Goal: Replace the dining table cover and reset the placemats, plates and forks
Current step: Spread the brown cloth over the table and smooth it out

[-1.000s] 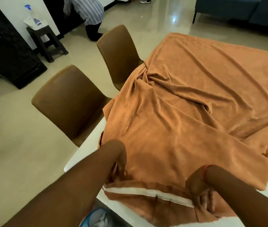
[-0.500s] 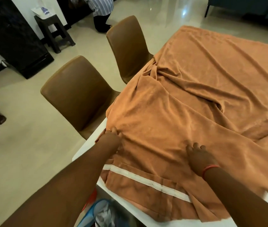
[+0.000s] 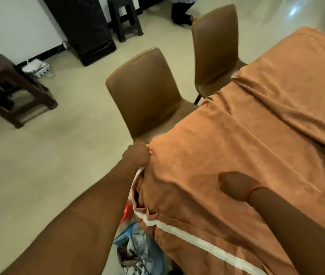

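Note:
The orange table cover (image 3: 256,135) lies rumpled over the dining table, with its white-striped hem (image 3: 197,241) hanging over the near edge. My left hand (image 3: 136,153) grips the cover's edge at the table's near left corner, beside the closer chair. On top of the cover, a little in from the near edge, rests my right hand (image 3: 235,186) with a red wrist thread. Its fingers are tucked out of sight. No placemats, plates or forks are in view.
Two brown chairs (image 3: 145,92) (image 3: 215,48) stand along the table's left side. A blue basket of crumpled cloth (image 3: 137,247) sits on the floor under the near corner. Dark stools (image 3: 9,90) (image 3: 126,18), a black cabinet (image 3: 82,26) and a person's legs (image 3: 181,12) lie further off.
The cover has been drawn left and now hides the bare white corner. My left hand moved outward along the edge. My right hand went from flat with fingers showing to tucked.

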